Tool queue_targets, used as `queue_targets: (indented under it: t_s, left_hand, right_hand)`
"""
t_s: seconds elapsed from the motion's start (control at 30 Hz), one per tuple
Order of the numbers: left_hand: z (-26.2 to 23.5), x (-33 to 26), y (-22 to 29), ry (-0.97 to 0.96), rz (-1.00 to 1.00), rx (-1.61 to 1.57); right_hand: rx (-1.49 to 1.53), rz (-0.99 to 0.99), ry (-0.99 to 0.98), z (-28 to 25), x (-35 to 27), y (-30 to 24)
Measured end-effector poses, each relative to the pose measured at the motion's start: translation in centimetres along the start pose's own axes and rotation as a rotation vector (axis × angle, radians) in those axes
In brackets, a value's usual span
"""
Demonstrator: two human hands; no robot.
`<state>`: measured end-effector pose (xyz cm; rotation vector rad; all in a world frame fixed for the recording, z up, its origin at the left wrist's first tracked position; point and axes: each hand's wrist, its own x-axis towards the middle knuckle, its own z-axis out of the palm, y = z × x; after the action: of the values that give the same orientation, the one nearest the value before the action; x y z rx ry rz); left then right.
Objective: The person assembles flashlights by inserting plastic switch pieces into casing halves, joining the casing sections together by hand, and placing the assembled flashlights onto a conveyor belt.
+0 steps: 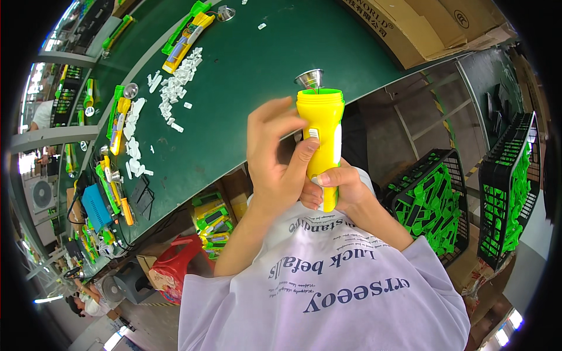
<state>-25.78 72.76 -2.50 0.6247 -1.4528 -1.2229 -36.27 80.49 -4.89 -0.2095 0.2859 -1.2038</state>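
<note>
I hold a yellow flashlight body (322, 131) upright in front of my chest, with a green rim at its open top. My right hand (338, 188) wraps around its lower end. My left hand (272, 155) presses against its left side, thumb on the white switch part. A small silver reflector cone (309, 78) lies on the green table (252, 64) just beyond the flashlight's top.
Piles of small white plastic parts (175, 85) and several yellow-green flashlight pieces (186, 36) lie along the table. Black crates of green parts (433, 202) stand at the right. A red bag (175, 263), cardboard boxes (410, 23) and a blue device (95, 206) are around.
</note>
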Motion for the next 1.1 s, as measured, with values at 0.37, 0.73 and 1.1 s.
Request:
queue_targets:
  t_s: [0.37,0.73,1.1]
  left_hand:
    - [-1.7,1.1,1.8,-0.201,-0.282,-0.1]
    - [-2.3,1.7,2.1,-0.265,0.019,0.372]
    - [-2.1,2.2,3.0,-0.407,-0.141,0.391]
  right_hand:
    - [0.024,-0.042,-0.076,-0.2,0.3,0.0]
    - [-0.06,0.031,0.028,0.2,0.0,-0.5]
    - [-0.181,0.078,0.189,1.0,0.0,-0.2]
